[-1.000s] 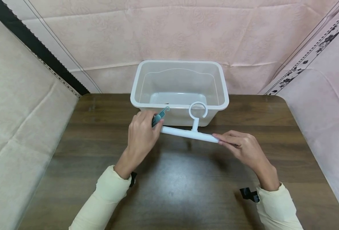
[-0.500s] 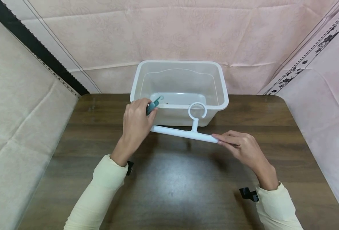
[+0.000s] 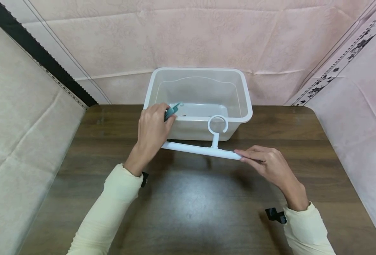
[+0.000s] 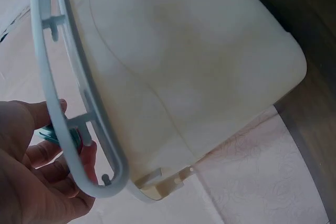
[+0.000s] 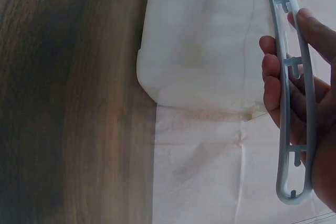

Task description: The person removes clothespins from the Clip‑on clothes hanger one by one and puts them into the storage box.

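Observation:
In the head view my left hand [image 3: 152,127] pinches a teal clothes peg [image 3: 171,111] with a small hook at its tip, by the bin's front left rim. My right hand [image 3: 267,159] grips the right end of a white hanger [image 3: 191,149], its round hook standing upright. The hanger is a long narrow loop with small hooked prongs across it, as the right wrist view shows. In the left wrist view the far end of the hanger [image 4: 79,174] lies in front of my left fingers, partly covering the peg; whether they touch it I cannot tell.
A translucent white plastic bin [image 3: 200,69] stands at the back of the brown wooden table [image 3: 194,205], just behind the hanger. Something small and dark shows inside, near its front rim. Pale patterned cloth [image 3: 200,35] hangs behind and on both sides.
My left hand has moved left and away from me with the peg, now over the bin's front left rim. More of the hanger's left end shows. My right hand and the hanger have barely moved.

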`<action>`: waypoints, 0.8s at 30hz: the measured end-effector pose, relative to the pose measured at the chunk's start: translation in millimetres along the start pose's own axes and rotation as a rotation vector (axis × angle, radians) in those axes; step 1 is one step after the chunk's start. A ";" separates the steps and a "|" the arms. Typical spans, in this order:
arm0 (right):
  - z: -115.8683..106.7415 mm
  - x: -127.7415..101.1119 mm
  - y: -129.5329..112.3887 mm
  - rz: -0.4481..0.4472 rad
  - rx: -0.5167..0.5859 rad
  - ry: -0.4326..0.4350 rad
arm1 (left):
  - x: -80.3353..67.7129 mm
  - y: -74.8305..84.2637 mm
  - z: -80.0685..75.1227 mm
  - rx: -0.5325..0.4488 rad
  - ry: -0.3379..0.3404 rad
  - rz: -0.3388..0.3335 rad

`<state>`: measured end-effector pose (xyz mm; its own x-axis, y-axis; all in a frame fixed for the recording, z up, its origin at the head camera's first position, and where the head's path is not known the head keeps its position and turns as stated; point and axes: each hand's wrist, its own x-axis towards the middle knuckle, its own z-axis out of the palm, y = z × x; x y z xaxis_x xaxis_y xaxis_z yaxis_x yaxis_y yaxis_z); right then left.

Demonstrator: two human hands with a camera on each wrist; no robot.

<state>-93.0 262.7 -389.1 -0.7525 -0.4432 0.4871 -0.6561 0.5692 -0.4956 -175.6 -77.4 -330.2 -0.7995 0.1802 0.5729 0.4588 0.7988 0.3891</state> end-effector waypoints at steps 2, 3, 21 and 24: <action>0.2 0.4 -0.9 -0.003 0.004 -0.002 | 4.2 -1.9 -0.8 0.008 -0.008 -0.012; 0.2 0.6 -1.2 -0.005 0.007 -0.003 | 6.1 -2.8 -1.3 0.012 -0.012 -0.018; 2.9 -1.8 0.3 0.002 0.071 -0.016 | 26.3 -10.2 4.5 0.062 -0.089 -0.042; 3.3 -1.8 0.1 0.007 0.063 -0.009 | 29.8 -11.8 7.1 0.068 -0.100 -0.039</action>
<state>-91.9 261.3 -392.4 -0.7571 -0.4463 0.4770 -0.6532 0.5277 -0.5430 -207.6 -77.5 -322.8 -0.8522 0.2019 0.4827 0.4025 0.8425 0.3581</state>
